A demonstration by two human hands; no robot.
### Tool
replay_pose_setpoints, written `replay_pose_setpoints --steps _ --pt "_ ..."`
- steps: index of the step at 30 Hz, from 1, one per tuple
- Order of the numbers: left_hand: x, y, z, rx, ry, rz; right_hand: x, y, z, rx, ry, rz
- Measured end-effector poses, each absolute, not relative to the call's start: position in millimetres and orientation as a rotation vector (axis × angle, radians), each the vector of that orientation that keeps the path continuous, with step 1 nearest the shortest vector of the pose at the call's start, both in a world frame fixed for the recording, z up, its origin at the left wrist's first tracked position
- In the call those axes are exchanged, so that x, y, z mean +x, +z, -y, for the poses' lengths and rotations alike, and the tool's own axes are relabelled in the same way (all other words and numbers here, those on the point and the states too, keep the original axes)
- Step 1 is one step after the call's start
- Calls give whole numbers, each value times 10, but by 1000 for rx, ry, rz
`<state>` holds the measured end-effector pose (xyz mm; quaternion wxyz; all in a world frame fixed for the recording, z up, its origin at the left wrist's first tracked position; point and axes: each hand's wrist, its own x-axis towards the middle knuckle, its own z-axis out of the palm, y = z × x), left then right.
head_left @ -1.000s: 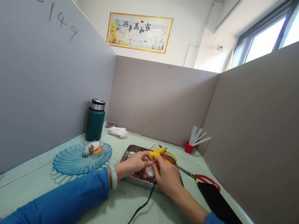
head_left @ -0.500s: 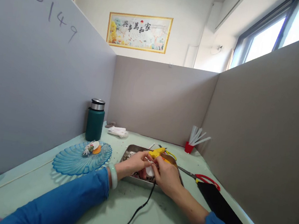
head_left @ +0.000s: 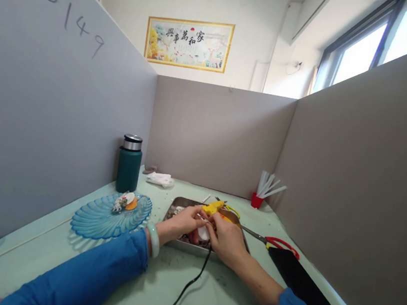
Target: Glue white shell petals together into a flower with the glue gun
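My left hand [head_left: 188,222] and my right hand [head_left: 227,236] meet fingertip to fingertip above a metal tray [head_left: 185,246]. Both are closed in a pinch around a small whitish piece that is mostly hidden by the fingers, so its kind does not show. Just behind my fingers lies a yellow glue gun [head_left: 214,207], resting across the tray. Its black cord [head_left: 184,291] seems to run out over the near edge of the tray toward me. Inside the tray, partly covered by my hands, are small mixed pieces in white, brown and reddish tones.
A blue fluted glass plate [head_left: 99,218] with small ornaments stands left, before a green bottle [head_left: 128,167]. White packets [head_left: 160,180] lie at the back. Right are a red cup [head_left: 257,200] of glue sticks, red-handled scissors [head_left: 281,245] and a black flat strip [head_left: 308,293]. Partitions enclose the table.
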<state>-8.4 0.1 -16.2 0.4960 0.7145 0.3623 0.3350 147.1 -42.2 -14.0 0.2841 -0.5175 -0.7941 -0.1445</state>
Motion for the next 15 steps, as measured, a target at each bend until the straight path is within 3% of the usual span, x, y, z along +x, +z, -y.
replay_pose_setpoints --steps 15 --pt "-72 -138 15 1716 805 -932 1471 -153 408 -1383 -387 2124"
